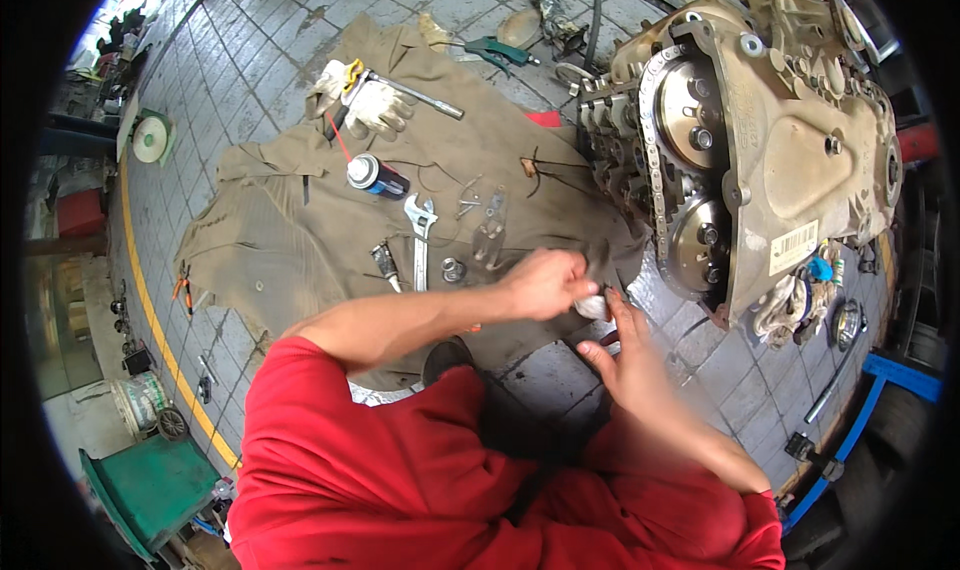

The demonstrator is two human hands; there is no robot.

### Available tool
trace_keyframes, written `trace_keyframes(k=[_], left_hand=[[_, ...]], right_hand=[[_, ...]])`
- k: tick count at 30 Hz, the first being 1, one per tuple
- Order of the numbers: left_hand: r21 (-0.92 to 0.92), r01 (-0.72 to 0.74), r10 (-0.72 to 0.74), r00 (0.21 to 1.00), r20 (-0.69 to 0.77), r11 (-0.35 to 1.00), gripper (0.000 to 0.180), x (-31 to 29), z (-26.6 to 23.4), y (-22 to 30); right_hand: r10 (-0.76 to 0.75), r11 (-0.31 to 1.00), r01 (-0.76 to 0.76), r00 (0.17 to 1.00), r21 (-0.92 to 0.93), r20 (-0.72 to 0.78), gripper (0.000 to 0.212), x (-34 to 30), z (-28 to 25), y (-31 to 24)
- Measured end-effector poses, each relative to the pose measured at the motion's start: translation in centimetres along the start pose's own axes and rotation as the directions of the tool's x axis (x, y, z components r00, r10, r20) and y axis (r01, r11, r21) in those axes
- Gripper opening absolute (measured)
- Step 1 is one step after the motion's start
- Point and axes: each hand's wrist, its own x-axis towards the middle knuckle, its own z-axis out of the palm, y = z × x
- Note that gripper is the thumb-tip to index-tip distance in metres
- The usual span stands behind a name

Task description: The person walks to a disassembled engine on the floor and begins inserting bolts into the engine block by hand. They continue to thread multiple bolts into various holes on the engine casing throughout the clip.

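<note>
My left hand (pixel 548 282) is closed in a pinch beside a small white crumpled thing (pixel 593 307), perhaps a rag. Whatever lies between those fingers is too hidden to name. On the other side of the white thing is my right hand (pixel 632 355), its thumb spread away from straight fingers whose tips are at the white thing's edge. Left of my hands, a socket (pixel 453 269), an adjustable wrench (pixel 420 240) and a small dark tube with a white nozzle (pixel 385 267) lie on a brown cloth (pixel 300 240). A clear plastic packet (pixel 490 232) rests farther back.
An engine (pixel 800 160) with a timing chain (pixel 655 160) and sprockets stands at the right. On the cloth are a spray can (pixel 375 175), work gloves (pixel 375 108) and a ratchet handle (pixel 425 98). A green air gun (pixel 500 50) lies beyond; pliers (pixel 183 288) lie left.
</note>
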Motion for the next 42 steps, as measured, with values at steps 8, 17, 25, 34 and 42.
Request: trace_keyframes(k=[8, 17, 25, 34, 42], left_hand=[[-0.501, 0.012, -0.018, 1.0, -0.007, 0.865, 0.026, -3.4, 0.3, -2.1], [-0.99, 0.07, -0.011, 0.998, 0.069, 0.125, 0.09, -4.2, -5.3, -1.4], [-0.389, 0.03, 0.0, 0.997, 0.076, 0.921, 0.092, -5.7, 1.2, -0.9], [0.355, -0.407, 0.478, 0.867, -0.139, 0.841, 0.029, -4.9, -1.8, 1.1], [0.389, -0.37, 0.493, 0.821, -0.288, 0.844, 0.049, -7.0, -2.1, 0.0]], right_hand=[[0.084, 0.995, -0.085, 0.996, 0.052, 0.008, 0.02, 2.0, 1.0, 2.5], [0.386, 0.559, -0.404, 0.9, 0.725, 0.204, 0.031, 2.1, 3.0, 3.4], [0.199, 0.543, -0.235, 0.969, 0.806, 0.148, 0.033, 5.9, 5.6, -0.1], [0.357, 0.573, -0.413, 0.903, 0.708, 0.237, 0.042, 5.9, 3.0, 1.4], [0.465, 0.39, -0.378, 0.868, 0.839, 0.175, 0.024, 3.7, 3.5, 0.6]])
